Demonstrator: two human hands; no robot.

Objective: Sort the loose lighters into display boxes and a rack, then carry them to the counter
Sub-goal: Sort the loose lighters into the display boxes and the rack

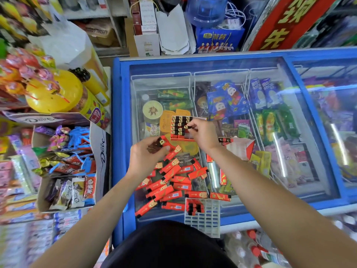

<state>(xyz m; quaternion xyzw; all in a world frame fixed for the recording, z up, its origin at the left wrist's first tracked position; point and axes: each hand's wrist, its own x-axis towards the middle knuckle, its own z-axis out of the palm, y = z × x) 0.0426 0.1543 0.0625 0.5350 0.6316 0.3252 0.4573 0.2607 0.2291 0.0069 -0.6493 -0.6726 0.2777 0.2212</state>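
A blue-framed chest freezer (116,132) with a sliding glass lid carries everything. Across the lid's near-left part lies the pile of loose lighters (180,179): slim red bodies with gold print, white barcode labels and black caps, lying flat and pointing every way, some overlapping. At the lid's near edge sits a white plastic grid rack (209,219), with a few lighters standing in its far-left cells. Right of the hands, an open red-and-white display box (240,148) lies tilted, two black caps showing at its left end. Toward the middle of the lid stands a red display box (182,139), its left rows filled with upright lighters, black-and-gold caps up. The left hand (139,155), just beyond the pile, has its fingers curled round a small bunch of lighters (161,142), thumb pressed on them. The right hand (202,132) hovers over the red box's right side, thumb and forefinger pinched on the cap of a single lighter (188,127)
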